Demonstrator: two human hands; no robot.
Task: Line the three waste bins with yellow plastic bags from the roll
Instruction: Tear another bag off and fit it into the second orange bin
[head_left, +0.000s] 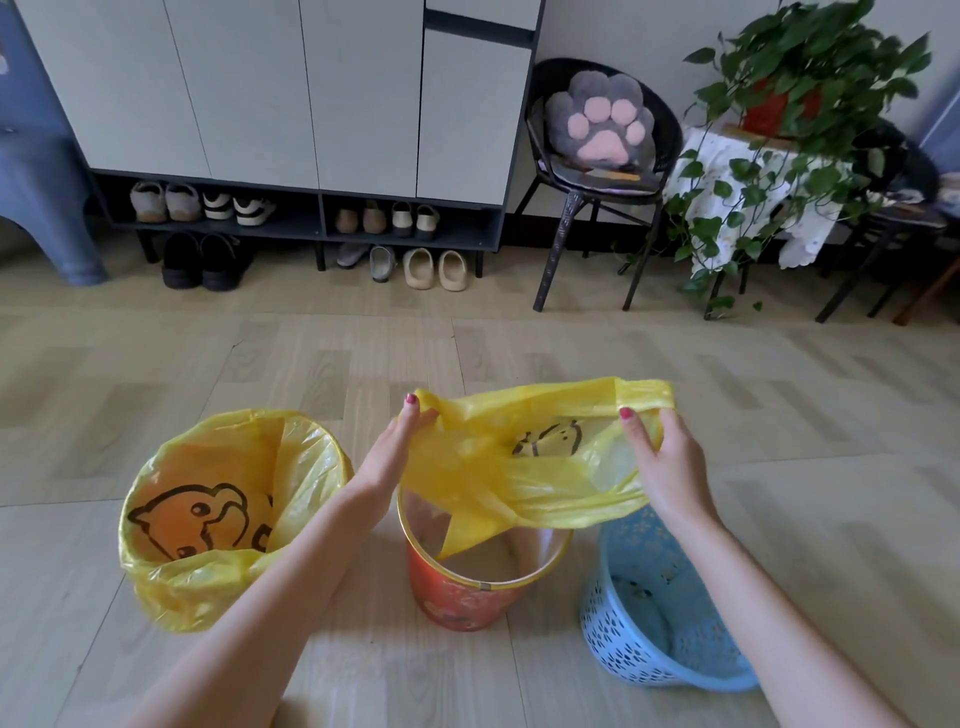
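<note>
wood-look floor | shoe cabinet | hands spread, apparently, yellow bag

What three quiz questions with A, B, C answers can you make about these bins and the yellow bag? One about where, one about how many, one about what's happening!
1. Where is the round orange bin with the gold rim?
A. Between the other two bins
B. On the black chair
C. Under the shoe cabinet

2. How many bins already wear a bag?
A. None
B. One
C. Three

3. What is happening to the thin yellow plastic bag?
A. It lies flat on the floor
B. It is knotted shut
C. Two hands hold it spread open

Answers:
1. A, since the bag-lined bin stands on one side and the blue perforated plastic basket on the other.
2. B, since only the bag-lined bin has yellow plastic folded over its rim.
3. C, since the left hand and right hand grip its edges above the orange bin.
</note>
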